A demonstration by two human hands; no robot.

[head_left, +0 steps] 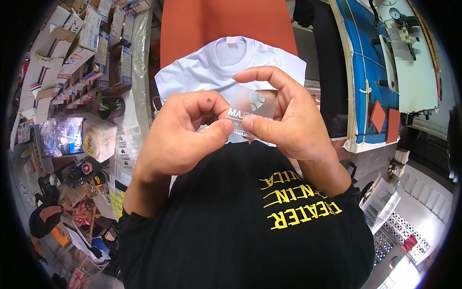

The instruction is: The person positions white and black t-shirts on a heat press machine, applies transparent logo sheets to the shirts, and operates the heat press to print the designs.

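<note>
Between my hands is a small translucent film sheet [264,102] with a white emblem and lettering printed on it. My left hand [180,130] pinches its left edge between thumb and bent index finger. With the thumb pressed on the front and some fingers behind, my right hand [293,120] grips the sheet too; its index finger arches above the film. Beyond and below the hands, a white short-sleeved T-shirt [190,71] lies flat, collar at the far end. My hands and the film cover its lower part. Under the shirt is an orange-red board [192,21].
Stacked cardboard boxes [91,33] crowd the left, with a dark mug [111,107], a plastic tub [98,142] and a lit screen [61,137] nearer. A blue-topped machine [368,91] with a pressure gauge [395,13] stands on the right.
</note>
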